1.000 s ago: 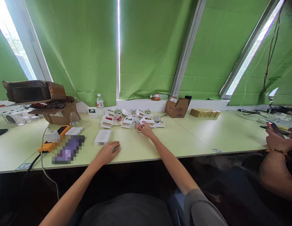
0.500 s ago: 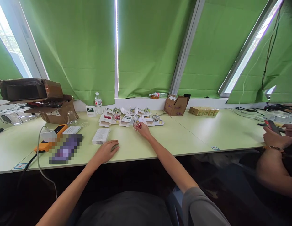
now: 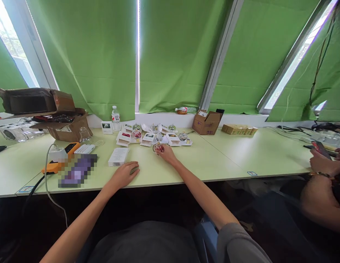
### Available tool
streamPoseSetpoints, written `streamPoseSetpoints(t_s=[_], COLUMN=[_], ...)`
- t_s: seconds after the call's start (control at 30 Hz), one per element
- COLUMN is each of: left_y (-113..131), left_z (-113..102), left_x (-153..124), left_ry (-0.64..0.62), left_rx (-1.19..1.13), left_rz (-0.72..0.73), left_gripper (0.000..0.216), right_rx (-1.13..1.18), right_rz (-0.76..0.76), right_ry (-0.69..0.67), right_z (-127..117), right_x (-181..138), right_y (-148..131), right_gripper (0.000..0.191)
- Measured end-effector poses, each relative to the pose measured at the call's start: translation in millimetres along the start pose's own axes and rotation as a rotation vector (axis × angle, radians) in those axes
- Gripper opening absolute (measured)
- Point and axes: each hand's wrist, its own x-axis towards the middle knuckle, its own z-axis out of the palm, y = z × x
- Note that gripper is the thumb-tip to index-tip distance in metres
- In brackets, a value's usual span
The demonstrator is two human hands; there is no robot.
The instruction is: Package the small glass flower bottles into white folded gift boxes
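My right hand point(image 3: 164, 152) reaches across the pale green table point(image 3: 219, 157) and is closed on a small round glass ornament with red inside point(image 3: 158, 148). It is just in front of a cluster of white cards and glass ornaments point(image 3: 150, 134). My left hand point(image 3: 126, 174) rests near the table's front edge, fingers curled over a small dark object point(image 3: 134, 170). A white barcoded box point(image 3: 118, 157) lies just beyond the left hand.
Torn cardboard boxes point(image 3: 60, 120) stand at the back left, a small open carton point(image 3: 206, 122) and a row of yellow boxes point(image 3: 239, 129) at the back right. An orange device with a cable point(image 3: 56, 164) lies left. Another person's hands point(image 3: 321, 162) hold a phone at the right.
My right hand has drawn the glass ornament out of the cluster and a little toward me. The left hand has stayed in place.
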Motion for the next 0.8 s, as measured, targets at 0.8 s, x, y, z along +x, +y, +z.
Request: streamPoseSetpoints(t_s=[0.8], left_y=[1.2], left_z=[-2.0], left_x=[-0.6], left_ry=[0.027], left_rx=[-0.049], left_rz=[-0.006], left_gripper=[0.034], right_rx=[0.074], right_rz=[-0.125], right_ry=[-0.040], right_z=[-8.7], right_x=[-65.2], right_y=[-37.3], right_gripper=[0.057])
